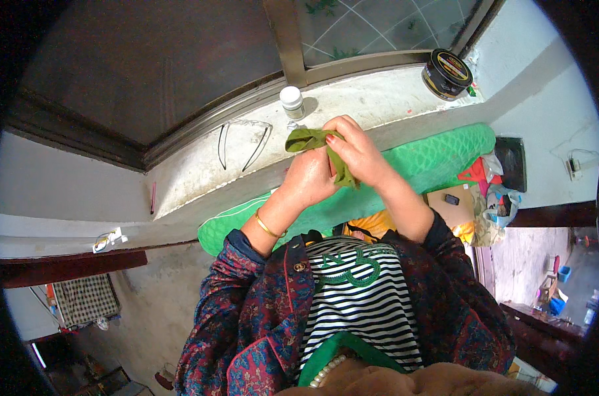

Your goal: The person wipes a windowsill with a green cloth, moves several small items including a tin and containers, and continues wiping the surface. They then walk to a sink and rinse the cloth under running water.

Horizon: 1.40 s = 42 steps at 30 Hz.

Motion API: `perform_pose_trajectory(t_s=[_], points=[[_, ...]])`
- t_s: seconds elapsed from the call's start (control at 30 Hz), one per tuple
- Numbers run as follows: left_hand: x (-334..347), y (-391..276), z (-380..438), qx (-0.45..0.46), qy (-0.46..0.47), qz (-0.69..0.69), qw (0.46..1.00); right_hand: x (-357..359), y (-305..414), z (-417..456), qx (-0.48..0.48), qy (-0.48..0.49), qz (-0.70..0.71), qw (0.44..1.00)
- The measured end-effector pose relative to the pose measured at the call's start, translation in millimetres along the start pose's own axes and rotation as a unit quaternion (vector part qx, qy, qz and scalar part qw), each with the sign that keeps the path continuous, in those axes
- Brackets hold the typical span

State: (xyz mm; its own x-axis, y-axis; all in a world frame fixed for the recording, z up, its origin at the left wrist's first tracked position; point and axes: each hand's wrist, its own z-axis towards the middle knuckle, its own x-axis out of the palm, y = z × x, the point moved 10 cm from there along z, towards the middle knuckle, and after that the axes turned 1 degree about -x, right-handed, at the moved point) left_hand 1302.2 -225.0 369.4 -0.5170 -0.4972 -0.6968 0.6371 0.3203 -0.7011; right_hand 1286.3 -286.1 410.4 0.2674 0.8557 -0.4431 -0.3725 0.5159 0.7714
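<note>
Both hands meet in front of my chest around a damp-looking olive-green cloth (307, 140). My left hand (309, 175), with a gold bangle (265, 225) at its wrist, is closed around the lower part. My right hand (356, 151) grips the cloth from the other side, thumb across its folds. One looped fold sticks out to the left, and a loose end hangs below between the hands. The skin of both hands looks wet. Just beyond them, a white-capped bottle (292, 103) stands on the windowsill (369, 96). Some fingers are hidden by the cloth.
A pair of eyeglasses (245, 143) lies on the sill left of the bottle. At the sill's right end stands a black round tin (447, 74). Below the sill runs a green padded roll (428, 153), with a cardboard box (450, 203) and plastic bags (502, 203) to its right.
</note>
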Motion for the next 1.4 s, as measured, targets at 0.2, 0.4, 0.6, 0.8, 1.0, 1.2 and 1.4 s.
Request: perform_pose_trajectory(t_s=[0.2, 0.4, 0.6, 0.8, 1.0, 1.2, 1.4], points=[[-5, -21, -4, 0.033, -0.009, -0.022, 0.999, 8, -42, 2, 0.158, 0.036, 0.347, 0.924], [-17, -11, 1, 0.015, -0.046, -0.009, 0.999, -1, -49, -10, 0.171, -0.044, 0.402, 0.898], [-28, -10, 2, 0.025, -0.108, -0.068, 0.992, -24, 27, -6, -0.073, -0.026, 0.051, 0.996], [-25, -7, 4, -0.01, -0.077, -0.067, 0.995, -23, -4, -13, 0.021, -0.056, 0.174, 0.983], [-29, -9, -1, 0.001, -0.102, -0.082, 0.991, -16, -27, -22, 0.088, -0.108, 0.381, 0.914], [-21, 8, -3, -0.02, -0.087, -0.203, 0.975, -15, -32, -20, 0.108, -0.14, 0.439, 0.881], [-27, 13, -6, 0.002, -0.107, -0.35, 0.931, -27, -67, -27, 0.165, -0.236, 0.592, 0.753]])
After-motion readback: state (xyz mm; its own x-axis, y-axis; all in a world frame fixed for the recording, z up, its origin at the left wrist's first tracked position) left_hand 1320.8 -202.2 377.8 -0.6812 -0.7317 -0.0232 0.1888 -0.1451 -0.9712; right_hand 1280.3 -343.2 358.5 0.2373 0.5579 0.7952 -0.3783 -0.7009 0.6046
